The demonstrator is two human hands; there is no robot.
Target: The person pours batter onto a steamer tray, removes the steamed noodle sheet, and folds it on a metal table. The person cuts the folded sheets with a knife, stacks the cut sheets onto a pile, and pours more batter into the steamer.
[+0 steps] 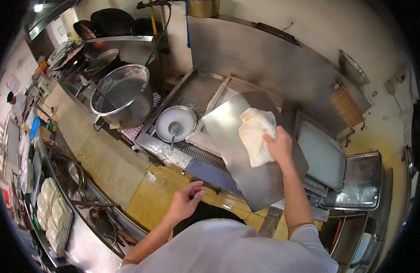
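Observation:
A pale folded cloth (pixel 255 142) is gripped in my right hand (pixel 279 144), fingers closed on its right edge. It lies against a large flat metal sheet (pixel 228 123), which rests tilted across the steel counter. My left hand (pixel 186 201) hovers in front of my body, over the floor near the counter's front edge. Its fingers are loosely bent, with a gap to the thumb, and nothing shows in them. Left of the sheet, a round pan of whitish liquid (pixel 164 119) has a ladle (pixel 175 129) resting in it.
A big metal pot (pixel 123 98) stands at the left of the counter. To the right are a white-surfaced tray (pixel 320 148) and a dark metal tray (pixel 355 179). A wire basket (pixel 347 107) hangs on the wall. Pale packs (pixel 53 209) sit on the left-hand counter; a person (pixel 17 107) stands farther off.

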